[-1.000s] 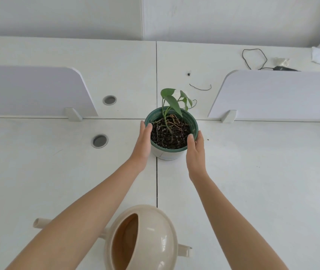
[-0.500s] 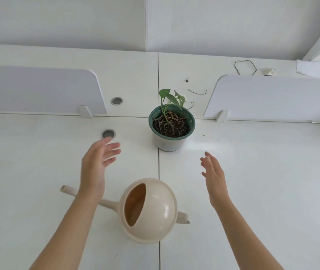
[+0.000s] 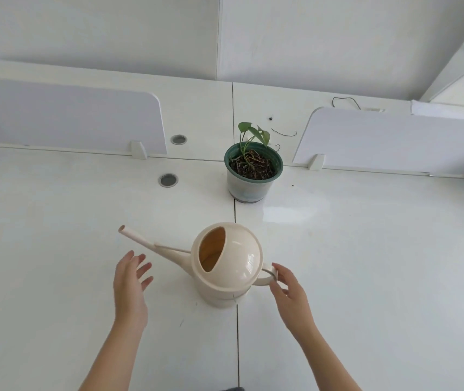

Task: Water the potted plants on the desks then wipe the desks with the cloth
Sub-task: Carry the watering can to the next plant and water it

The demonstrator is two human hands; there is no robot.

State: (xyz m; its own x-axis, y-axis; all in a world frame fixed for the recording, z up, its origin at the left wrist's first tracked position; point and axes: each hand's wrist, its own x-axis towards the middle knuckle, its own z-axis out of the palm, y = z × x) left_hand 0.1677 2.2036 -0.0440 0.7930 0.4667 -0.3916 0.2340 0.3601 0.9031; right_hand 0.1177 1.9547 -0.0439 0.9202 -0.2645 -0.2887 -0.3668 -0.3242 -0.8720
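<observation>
Nearest the viewer, two bare forearms reach forward over a white desk (image 3: 366,263). The left hand (image 3: 130,289) hovers above the surface with its fingers spread wide, holding nothing, just beside the base of the spout. The right hand (image 3: 288,292) is open too, its fingertips (image 3: 277,273) touching or nearly touching the loop handle of a cream watering can (image 3: 229,263); the grip is not closed yet. The can stands upright on the seam between two desk panels, its long spout pointing left and away, its oval filling hole facing up.

Farther off, well apart from the can, a potted plant (image 3: 253,170) sits at the seam near two low white divider panels (image 3: 380,142). It has a green-rimmed pot, dark soil and a few small leaves. No cloth can be seen.

The step in hand looks like taking up the can. To do it well, the right hand likely should wrap fully round the handle before lifting, and the spout will need swinging toward the pot. A slow tilt, aimed at the soil rather than the leaves, should keep water off the desk.
</observation>
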